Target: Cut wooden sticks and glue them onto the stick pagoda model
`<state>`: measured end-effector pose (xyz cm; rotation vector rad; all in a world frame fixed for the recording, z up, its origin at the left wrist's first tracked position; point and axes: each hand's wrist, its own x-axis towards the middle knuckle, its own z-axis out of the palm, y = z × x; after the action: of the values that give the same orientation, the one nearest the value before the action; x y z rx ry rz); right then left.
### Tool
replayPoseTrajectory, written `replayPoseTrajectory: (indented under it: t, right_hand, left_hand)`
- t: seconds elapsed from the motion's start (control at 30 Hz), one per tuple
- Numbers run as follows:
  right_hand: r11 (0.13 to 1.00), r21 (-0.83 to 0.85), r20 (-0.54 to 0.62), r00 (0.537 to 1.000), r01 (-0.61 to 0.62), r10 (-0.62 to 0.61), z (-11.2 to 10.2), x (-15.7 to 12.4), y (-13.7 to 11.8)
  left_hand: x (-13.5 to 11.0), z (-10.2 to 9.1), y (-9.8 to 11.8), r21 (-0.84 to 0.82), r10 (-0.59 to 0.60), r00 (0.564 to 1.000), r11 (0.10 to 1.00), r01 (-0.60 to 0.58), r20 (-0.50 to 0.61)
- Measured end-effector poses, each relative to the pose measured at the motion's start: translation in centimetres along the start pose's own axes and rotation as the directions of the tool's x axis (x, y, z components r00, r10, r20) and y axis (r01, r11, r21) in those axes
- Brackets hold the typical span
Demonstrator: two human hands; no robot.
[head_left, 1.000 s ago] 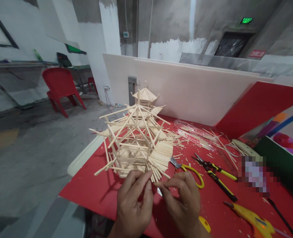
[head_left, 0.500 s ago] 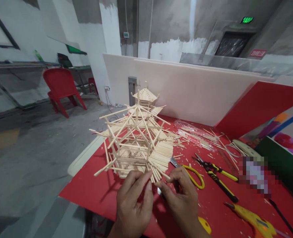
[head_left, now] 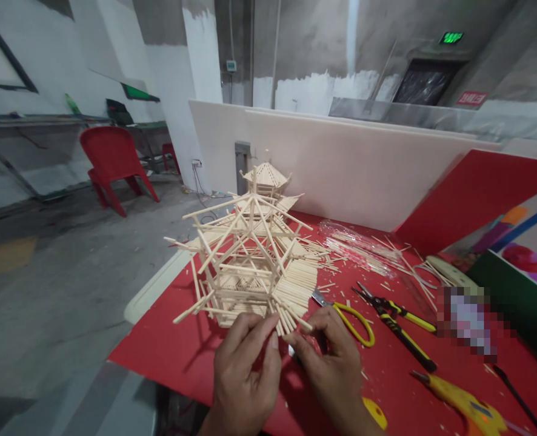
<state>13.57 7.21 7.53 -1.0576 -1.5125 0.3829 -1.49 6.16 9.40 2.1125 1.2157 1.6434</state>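
Note:
A pagoda model (head_left: 245,275) of thin pale wooden sticks stands on the red tabletop, its near roof an open frame and one right-hand panel covered in sticks. At its front right corner, a fan of short sticks (head_left: 286,321) spreads from the eave. My left hand (head_left: 249,369) has thumb and forefinger closed on the left end of this fan. My right hand (head_left: 330,360) pinches at the fan's right side, by the tip of a longer corner stick. Fingers partly hide the stick ends.
Right of my hands lie yellow-handled scissors (head_left: 354,321), pliers (head_left: 396,324) and a yellow glue gun (head_left: 459,399). Loose sticks in clear plastic (head_left: 363,245) lie farther back. A second, roofed tower (head_left: 267,175) rises behind. White boards (head_left: 332,157) lean along the table's far side.
Almost nothing differs. Both hands keep their pinch at the fan of sticks, and my right hand shifts very slightly.

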Motion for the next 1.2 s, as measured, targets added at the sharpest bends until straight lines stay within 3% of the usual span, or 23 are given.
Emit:
replayPoseTrajectory:
  t: [0.87, 1.2]
  right_hand:
    - [1.0, 0.015, 0.03, 1.0, 0.006, -0.007, -0.2, 0.3, -0.3]
    - [0.998, -0.039, 0.028, 0.999, 0.042, -0.041, -1.2, -0.3, -0.4]
  left_hand:
    - [0.3, -0.1, 0.0, 0.02, 0.007, 1.0, 1.0, -0.008, 0.027]
    - [0.4, -0.2, 0.4, 0.055, 0.012, 1.0, 0.998, -0.012, 0.007]
